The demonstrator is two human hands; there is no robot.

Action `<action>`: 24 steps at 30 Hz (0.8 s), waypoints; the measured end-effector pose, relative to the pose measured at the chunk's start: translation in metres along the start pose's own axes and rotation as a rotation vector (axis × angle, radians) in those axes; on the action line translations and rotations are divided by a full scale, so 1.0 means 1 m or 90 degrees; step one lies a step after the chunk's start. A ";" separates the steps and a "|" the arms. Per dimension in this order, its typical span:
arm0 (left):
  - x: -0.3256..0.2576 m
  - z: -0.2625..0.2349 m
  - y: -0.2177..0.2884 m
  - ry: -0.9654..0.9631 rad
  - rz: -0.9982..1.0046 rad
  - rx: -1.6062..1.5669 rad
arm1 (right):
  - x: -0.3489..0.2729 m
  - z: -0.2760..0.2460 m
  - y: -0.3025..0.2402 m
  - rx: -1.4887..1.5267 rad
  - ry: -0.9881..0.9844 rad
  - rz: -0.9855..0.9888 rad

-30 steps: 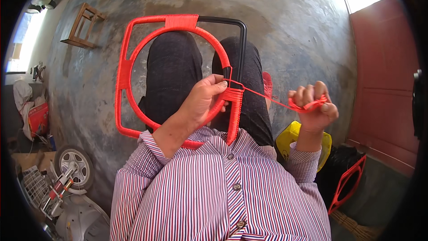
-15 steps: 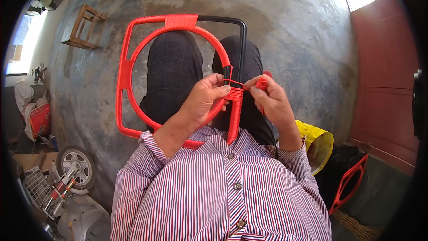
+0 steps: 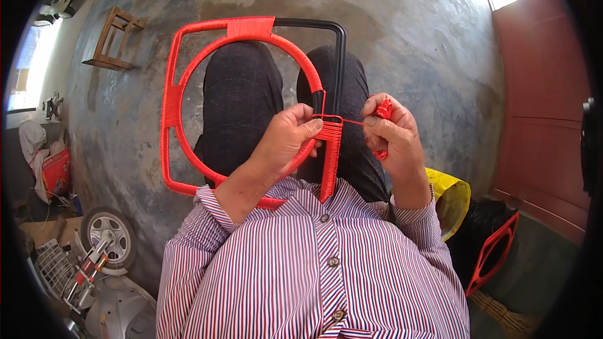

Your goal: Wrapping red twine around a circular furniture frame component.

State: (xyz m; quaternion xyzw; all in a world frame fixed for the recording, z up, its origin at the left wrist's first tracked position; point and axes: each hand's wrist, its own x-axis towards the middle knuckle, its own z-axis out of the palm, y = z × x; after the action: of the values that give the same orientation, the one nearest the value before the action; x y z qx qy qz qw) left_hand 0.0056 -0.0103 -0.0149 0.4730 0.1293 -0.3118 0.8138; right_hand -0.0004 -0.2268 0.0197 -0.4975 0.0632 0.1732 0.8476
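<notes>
A square metal frame with a round ring inside it (image 3: 171,107) rests across my thighs. Red cord is wound tightly over most of it, while the upper right corner tube (image 3: 342,56) shows bare black. My left hand (image 3: 279,141) pinches the ring's right side, its thumb on the red windings (image 3: 329,132) that bridge ring and outer tube. From there a strand of red cord (image 3: 353,122) runs straight to my right hand (image 3: 403,141). That hand is closed around a small bundle of the cord (image 3: 384,109), with loops hanging below its fingers.
A wooden stool (image 3: 113,39) lies on the concrete floor at far left. Close by on the left is a two-wheeler's wheel (image 3: 108,237). At right are a yellow bag (image 3: 451,201), a second red frame (image 3: 493,254) by black plastic, a straw broom (image 3: 502,314) and a red door (image 3: 543,94).
My right hand has moved right, away from the frame, with the cord bundle, and the strand between is longer and straight. My left hand keeps its hold on the frame.
</notes>
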 end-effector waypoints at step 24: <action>0.002 -0.008 0.002 -0.004 -0.050 -0.193 | -0.043 -0.089 -0.037 0.016 0.336 -0.277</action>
State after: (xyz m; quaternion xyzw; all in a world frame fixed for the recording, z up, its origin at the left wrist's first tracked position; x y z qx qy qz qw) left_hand 0.0094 -0.0036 -0.0184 0.3387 0.1906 -0.3218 0.8634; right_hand -0.0209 -0.3305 0.0179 -0.5163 0.1750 -0.1473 0.8253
